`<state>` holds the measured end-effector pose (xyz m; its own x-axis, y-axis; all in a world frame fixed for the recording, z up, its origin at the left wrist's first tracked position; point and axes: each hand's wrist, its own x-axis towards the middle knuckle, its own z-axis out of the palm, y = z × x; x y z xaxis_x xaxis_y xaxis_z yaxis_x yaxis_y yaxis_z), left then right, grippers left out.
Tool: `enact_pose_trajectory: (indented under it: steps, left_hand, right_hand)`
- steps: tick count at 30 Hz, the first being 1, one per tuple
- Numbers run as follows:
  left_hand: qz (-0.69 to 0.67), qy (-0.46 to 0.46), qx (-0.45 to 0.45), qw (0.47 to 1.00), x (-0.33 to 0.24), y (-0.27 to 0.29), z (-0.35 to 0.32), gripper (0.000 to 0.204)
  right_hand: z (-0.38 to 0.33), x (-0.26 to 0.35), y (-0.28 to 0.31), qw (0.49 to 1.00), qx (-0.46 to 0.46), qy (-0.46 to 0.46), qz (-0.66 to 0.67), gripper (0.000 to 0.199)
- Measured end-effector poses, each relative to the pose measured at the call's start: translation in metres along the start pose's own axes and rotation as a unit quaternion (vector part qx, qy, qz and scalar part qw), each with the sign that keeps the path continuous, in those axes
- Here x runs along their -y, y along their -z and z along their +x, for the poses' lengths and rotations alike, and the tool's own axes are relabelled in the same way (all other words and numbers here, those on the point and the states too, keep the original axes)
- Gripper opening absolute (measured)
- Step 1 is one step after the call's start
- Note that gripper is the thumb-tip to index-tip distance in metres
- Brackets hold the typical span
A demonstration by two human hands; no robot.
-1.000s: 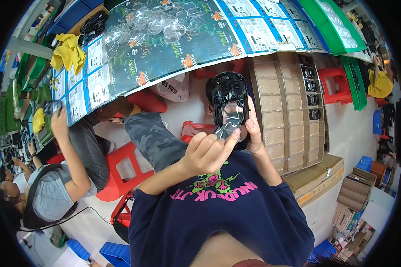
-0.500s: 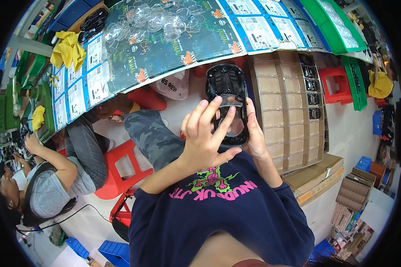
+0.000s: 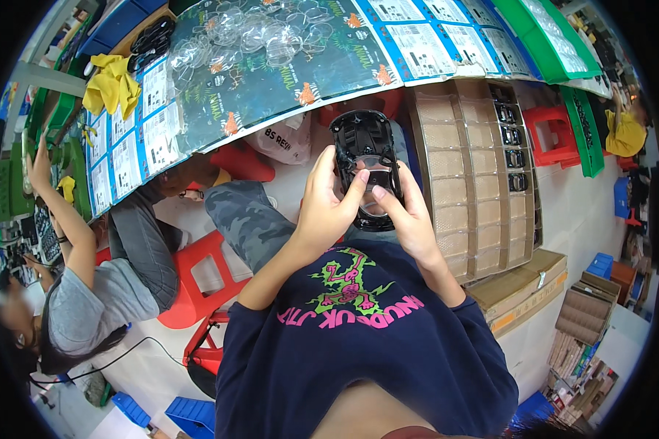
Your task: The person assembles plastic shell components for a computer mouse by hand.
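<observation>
A black toy car body [image 3: 362, 134] is held up in front of my chest, below the near edge of the table. A clear plastic window piece [image 3: 370, 165] sits in its middle part. My left hand [image 3: 328, 201] grips the car's left side, its thumb pressed on the clear piece. From the right, my right hand [image 3: 414, 216] is closed round the other side, with its thumb also on the clear piece. Most of my fingers are hidden under the car.
Loose clear plastic parts [image 3: 260, 33] are heaped on the covered table [image 3: 278, 88]. To the right stands a divided cardboard box [image 3: 447, 183] with several black car bodies [image 3: 516, 159] in one column. A co-worker in a grey shirt [image 3: 88, 304] sits at the left, near a red stool [image 3: 201, 282].
My left hand has shifted from spread fingers over the clear piece to gripping the car's left side. Both thumbs now press the piece. The co-worker's arm at the left has reached farther out.
</observation>
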<state>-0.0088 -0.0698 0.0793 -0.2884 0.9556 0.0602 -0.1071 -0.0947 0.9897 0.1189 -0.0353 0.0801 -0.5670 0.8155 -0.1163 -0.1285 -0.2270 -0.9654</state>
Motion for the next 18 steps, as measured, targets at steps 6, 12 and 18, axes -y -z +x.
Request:
enact_pose_trajectory:
  steps: [6, 12, 18]
  left_hand:
    - [0.016, -0.004, -0.002, 1.0, 0.008, -0.004, -0.001, 0.021]
    - [0.028, 0.007, 0.003, 1.0, 0.007, -0.004, -0.002, 0.027]
    - [0.035, 0.017, -0.003, 0.999, 0.011, -0.003, -0.004, 0.038]
  right_hand:
    - [0.0, -0.003, 0.0, 0.999, -0.032, -0.019, 0.007, 0.012]
    - [-0.001, -0.006, 0.003, 1.0, -0.024, -0.02, -0.004, 0.018]
    - [0.001, -0.008, 0.002, 1.0, -0.019, 0.0, -0.014, 0.018]
